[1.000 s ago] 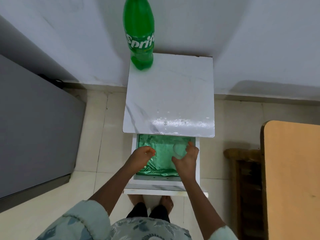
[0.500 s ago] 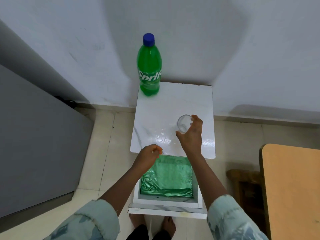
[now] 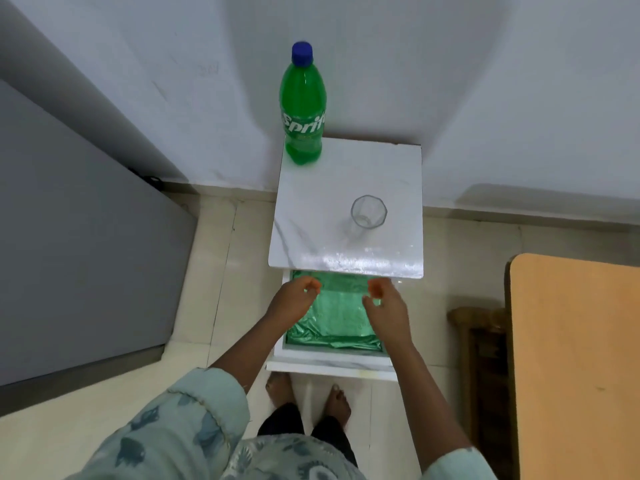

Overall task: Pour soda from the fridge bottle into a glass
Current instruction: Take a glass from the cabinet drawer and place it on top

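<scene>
A green soda bottle (image 3: pixel 303 109) with a blue cap stands upright at the far left corner of the small white marble-topped cabinet (image 3: pixel 311 216). A clear empty glass (image 3: pixel 368 212) stands upright on the right half of that top, free of any hand. My left hand (image 3: pixel 294 301) and my right hand (image 3: pixel 384 306) hover over the open drawer (image 3: pixel 332 356) below the top's front edge. Both hold nothing, with fingers loosely curled and apart. The drawer is lined with shiny green foil (image 3: pixel 337 317).
A grey fridge side (image 3: pixel 76 237) fills the left. A wooden table (image 3: pixel 575 358) and a dark wooden stool (image 3: pixel 481 341) stand to the right. White walls close in behind the cabinet. My bare feet (image 3: pixel 308 396) stand on the tiled floor below the drawer.
My right hand lifted the glass out of the drawer, set it on the cabinet top, let go and drew back over the drawer. My left hand stayed near the drawer.
</scene>
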